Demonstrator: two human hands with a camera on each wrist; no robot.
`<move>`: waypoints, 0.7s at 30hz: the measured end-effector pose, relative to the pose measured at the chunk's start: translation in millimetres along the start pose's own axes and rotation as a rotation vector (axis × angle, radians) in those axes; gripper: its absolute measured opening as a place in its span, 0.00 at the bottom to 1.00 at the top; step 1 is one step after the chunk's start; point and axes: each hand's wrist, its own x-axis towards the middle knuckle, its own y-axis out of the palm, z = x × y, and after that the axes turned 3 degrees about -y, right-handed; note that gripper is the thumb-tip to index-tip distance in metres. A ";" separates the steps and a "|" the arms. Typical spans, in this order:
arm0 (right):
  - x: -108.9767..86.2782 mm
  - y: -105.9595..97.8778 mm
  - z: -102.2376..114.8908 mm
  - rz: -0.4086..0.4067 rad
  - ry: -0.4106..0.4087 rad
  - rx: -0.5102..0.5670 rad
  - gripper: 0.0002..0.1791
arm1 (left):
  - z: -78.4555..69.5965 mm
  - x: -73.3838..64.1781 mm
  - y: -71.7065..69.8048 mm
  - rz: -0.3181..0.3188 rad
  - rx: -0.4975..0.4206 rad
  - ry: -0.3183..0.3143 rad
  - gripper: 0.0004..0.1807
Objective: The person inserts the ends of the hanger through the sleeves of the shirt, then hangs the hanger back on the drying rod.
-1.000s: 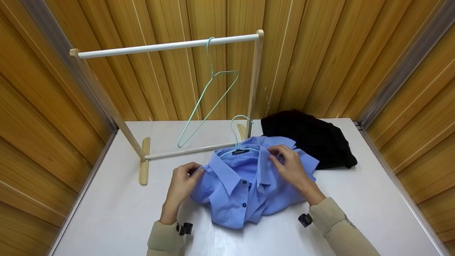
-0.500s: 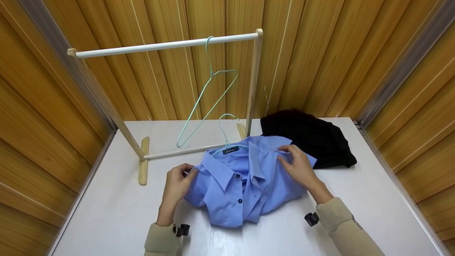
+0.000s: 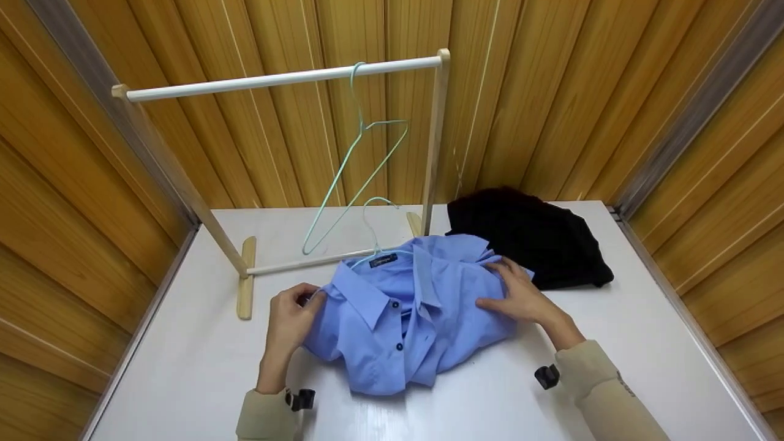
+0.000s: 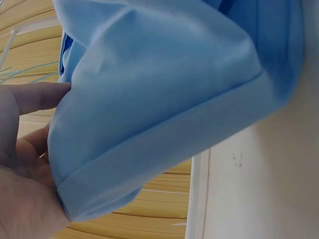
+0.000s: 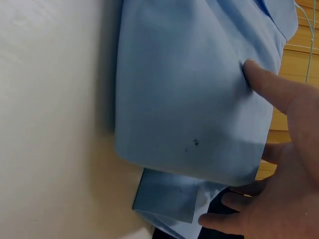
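Note:
A light-blue button-up shirt (image 3: 367, 306) lies bunched on the table, its collar facing the rack and a dark label showing at the neck. Out of the collar rises the hook of a mint-green hanger (image 3: 375, 226); most of the hanger is hidden inside the shirt. At the shirt's left shoulder side in the head view, my left hand (image 3: 291, 318) pinches the cloth between thumb and fingers. My right hand (image 3: 520, 294) is spread at the opposite shoulder. In the right wrist view its thumb (image 5: 264, 82) touches the front of the cloth while the other fingers reach behind it.
Behind the shirt stands a garment rack (image 3: 282, 79) with wooden posts and a white top rail. A second mint-green hanger (image 3: 334, 184) hangs bare from the rail. Black folded cloth (image 3: 533, 239) lies at the back right of the white table (image 3: 184, 367). Wood-patterned walls enclose three sides.
The shirt and its hanger have shifted left with my left hand. My right hand has slid outward from the collar to the shoulder, and its thumb and fingers have spread apart.

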 end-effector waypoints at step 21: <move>0.0 4.1 1.7 0.151 0.004 0.100 0.45 | 9.1 -2.2 -30.2 -0.115 0.009 -0.073 0.03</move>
